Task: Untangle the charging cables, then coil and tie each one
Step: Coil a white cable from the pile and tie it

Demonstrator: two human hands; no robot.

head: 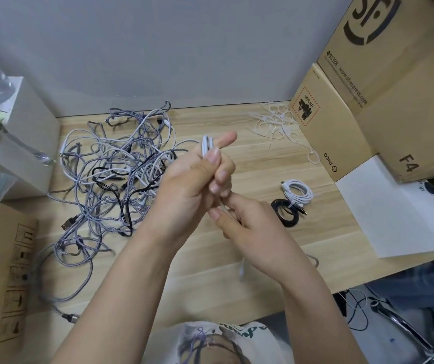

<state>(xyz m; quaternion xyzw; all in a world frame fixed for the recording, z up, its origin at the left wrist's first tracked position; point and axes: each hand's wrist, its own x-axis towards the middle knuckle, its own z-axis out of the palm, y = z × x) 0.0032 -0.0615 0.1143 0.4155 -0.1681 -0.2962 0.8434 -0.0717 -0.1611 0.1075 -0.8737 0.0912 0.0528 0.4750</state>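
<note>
Two cables appeared finished: a white coil and a black coil lay touching each other on the wooden tabletop, right of the hands, the white one cinched by a pale tie; the greater part of the work remained, since a large tangle of cables occupied the left and far-left area of the tabletop, some loops trailing toward the near-left edge. A third cable was in hand: the left hand was closed around a bundle of white cable, whose folded loops protruded above the curled fingers while the index finger pointed out straight; the right hand, just below and touching the left, had its fingers curled at the lower part of the bundle, apparently pinching it, though motion blur prevented confirmation; a loose white end hung below the right wrist. The tangle consisted chiefly of grey braided sheathing with a woven texture, mixed with smooth white cable and a thin glossy black one; a metal USB plug showed at its near-left side. A heap of thin white ties, flat and strap-like, lay at the far right beside the cardboard boxes; the tabletop showed a light wood grain.
</note>
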